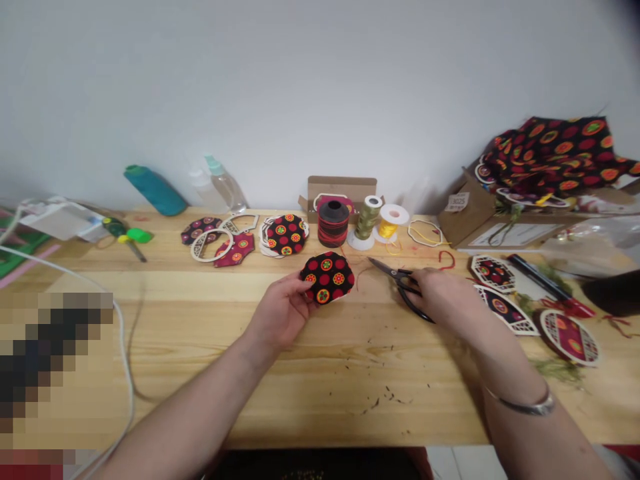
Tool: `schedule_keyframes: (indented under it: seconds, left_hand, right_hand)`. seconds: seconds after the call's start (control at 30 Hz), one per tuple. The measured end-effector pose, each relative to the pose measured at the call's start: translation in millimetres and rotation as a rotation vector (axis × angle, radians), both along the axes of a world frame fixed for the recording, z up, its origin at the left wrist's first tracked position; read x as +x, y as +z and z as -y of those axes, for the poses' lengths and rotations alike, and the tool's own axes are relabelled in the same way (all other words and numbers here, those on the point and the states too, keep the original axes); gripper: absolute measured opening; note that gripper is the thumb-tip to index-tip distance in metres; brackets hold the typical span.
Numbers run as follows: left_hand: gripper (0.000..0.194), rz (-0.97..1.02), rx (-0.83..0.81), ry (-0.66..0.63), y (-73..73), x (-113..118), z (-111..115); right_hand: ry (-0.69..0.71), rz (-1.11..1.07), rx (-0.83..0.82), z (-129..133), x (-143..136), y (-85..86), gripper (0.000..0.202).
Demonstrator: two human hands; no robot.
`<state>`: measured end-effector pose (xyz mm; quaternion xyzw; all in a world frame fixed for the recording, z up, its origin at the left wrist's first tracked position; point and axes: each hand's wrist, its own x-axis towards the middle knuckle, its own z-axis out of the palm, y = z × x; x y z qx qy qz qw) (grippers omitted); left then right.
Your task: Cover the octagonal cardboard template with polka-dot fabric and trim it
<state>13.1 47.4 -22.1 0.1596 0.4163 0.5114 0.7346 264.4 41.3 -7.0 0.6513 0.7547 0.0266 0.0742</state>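
My left hand (287, 308) pinches the left edge of a fabric-covered piece (329, 279), black with red dots and bright flower rounds, its outline scalloped. A thin pale edge shows along its lower right. To the right, my right hand (445, 297) is on the black handles of a pair of scissors (400, 277), whose blades point up and left toward the thread spools. The scissors are apart from the fabric piece. Behind the piece stand a red-and-black thread spool (333, 225), a green thread spool (369, 220) and a yellow thread spool (389, 225).
Patterned pieces (286, 235) and pale frames (212, 245) lie at the back left. A cardboard box (463, 213) heaped with patterned cloth (555, 150) stands back right. Finished-looking framed ornaments (570, 338) and a black marker (540, 277) lie at the right. Dark scraps (385, 400) dot the wooden table (300, 407).
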Motion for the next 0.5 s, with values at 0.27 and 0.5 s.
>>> schedule_keyframes:
  seconds: [0.27,0.5]
  left_hand:
    - [0.034,-0.063,0.118,-0.108,-2.3,3,5]
    - [0.037,-0.09,0.108,-0.15,-0.3,4,7]
  right_hand:
    - [-0.068,-0.013,-0.011,-3,19,-8.9,0.021]
    - [-0.172,0.078,-0.008,-4,11,-1.5,0.027]
